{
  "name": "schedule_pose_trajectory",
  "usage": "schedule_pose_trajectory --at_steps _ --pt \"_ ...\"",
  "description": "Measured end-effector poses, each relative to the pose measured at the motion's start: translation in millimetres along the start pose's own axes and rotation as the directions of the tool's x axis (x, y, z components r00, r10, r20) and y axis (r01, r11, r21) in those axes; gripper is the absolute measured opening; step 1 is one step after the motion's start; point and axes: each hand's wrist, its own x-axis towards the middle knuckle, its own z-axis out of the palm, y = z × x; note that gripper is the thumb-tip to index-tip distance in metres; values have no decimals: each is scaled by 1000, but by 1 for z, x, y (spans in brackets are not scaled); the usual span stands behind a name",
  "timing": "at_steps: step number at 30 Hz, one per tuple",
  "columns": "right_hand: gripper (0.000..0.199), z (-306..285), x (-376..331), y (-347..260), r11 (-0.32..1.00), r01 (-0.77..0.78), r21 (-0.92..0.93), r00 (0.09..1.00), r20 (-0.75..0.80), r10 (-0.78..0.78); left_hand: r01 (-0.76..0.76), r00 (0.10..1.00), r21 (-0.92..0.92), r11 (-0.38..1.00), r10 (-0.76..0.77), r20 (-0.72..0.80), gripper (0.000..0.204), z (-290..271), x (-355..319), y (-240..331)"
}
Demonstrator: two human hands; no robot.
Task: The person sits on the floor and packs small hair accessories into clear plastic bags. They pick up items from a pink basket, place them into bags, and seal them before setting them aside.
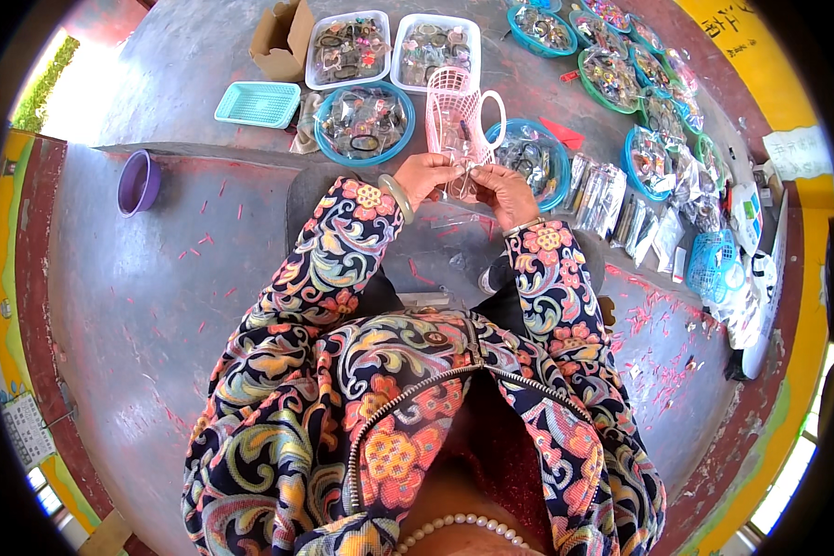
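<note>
1. A small clear plastic packet (461, 178) is pinched between the fingertips of the left hand (426, 174) and the right hand (505, 190); both hands are closed on it and held close together above the concrete floor (157, 278), just in front of the pink handled basket (454, 116).
2. The packet is thin and glossy, so a slip from the fingertips is judged possible; anything small inside it cannot be made out, but loose contents would likely scatter across the floor between the knees.
3. The pink handled basket stands just beyond the knuckles. A forward push of the hands could tip it, since it is tall and narrow.
4. A blue round bowl (365, 122) of bagged trinkets lies just left of the basket and another blue bowl (533, 159) just right of it; a wide swing of either elbow could be caught on their rims.
5. A row of flat clear packets (612, 199) is laid out on the right, near the right forearm, and could be swept aside by the sleeve.
6. Open room is found to the left, where bare floor runs out to a purple bowl (139, 183) well apart from the hands. A step edge crosses the floor behind that bowl, and the far side is crowded with trays (347, 46).
</note>
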Motion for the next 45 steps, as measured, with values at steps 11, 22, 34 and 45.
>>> schedule_pose_trajectory --at_steps 11,22,34,45 --pt "20 7 -5 -2 955 -166 -246 981 52 184 -91 976 -68 994 75 -204 23 -2 4 -2" --pt "15 3 -3 3 968 -109 -226 993 20 117 -57 996 -239 969 39 -79 21 -9 8 -9" --pt "14 0 -4 2 985 -38 -169 999 -30 33 13 1000 -371 928 -12 7 13 -3 -3 -3" --pt "16 3 -3 4 988 20 -154 999 -33 -26 9 1000 -448 894 -2 16 15 -6 5 -9"
